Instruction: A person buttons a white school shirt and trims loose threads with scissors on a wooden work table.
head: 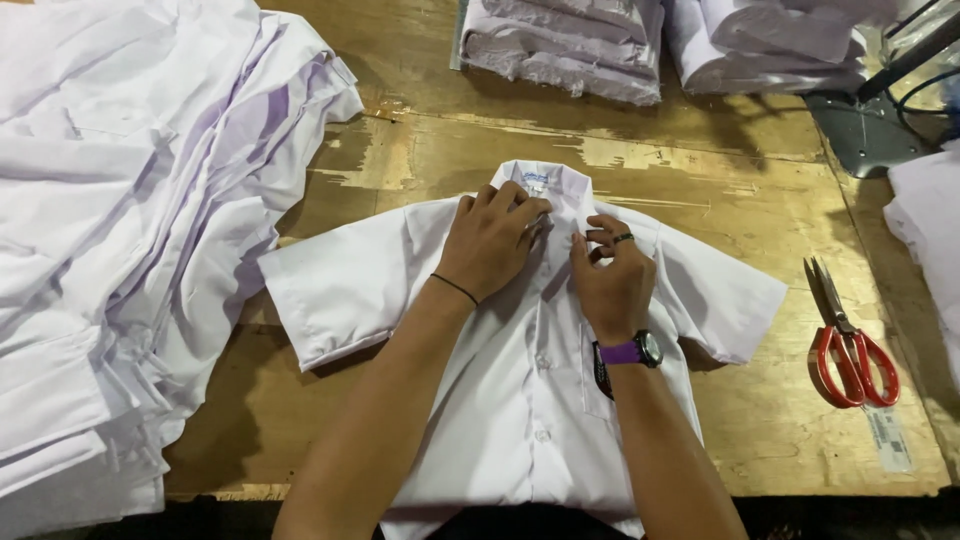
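- The left hand [492, 240] lay knuckles-up on the white short-sleeved shirt [520, 390], its fingers curled down and pressing the cloth just under the collar [545, 182], at the top of the button placket.
- The right hand [610, 280] sat just beside it, fingertips pinched together on the placket near the top button (I could not make out the button itself behind the fingers). A dark ring sat on one finger, and a watch [640, 350] with a purple strap on that wrist.
- The shirt was spread face-up on the wooden table [420, 150], in the middle, collar away from the person, both sleeves out to the sides.
- To the left, a big loose heap of white shirts [110, 230] overlapped the table's edge.
- At the far side stood stacks of folded white shirts [565, 45].
- To the right, well apart from the hands, lay red-handled scissors [850, 345], blades shut, near a small label strip [888, 438].
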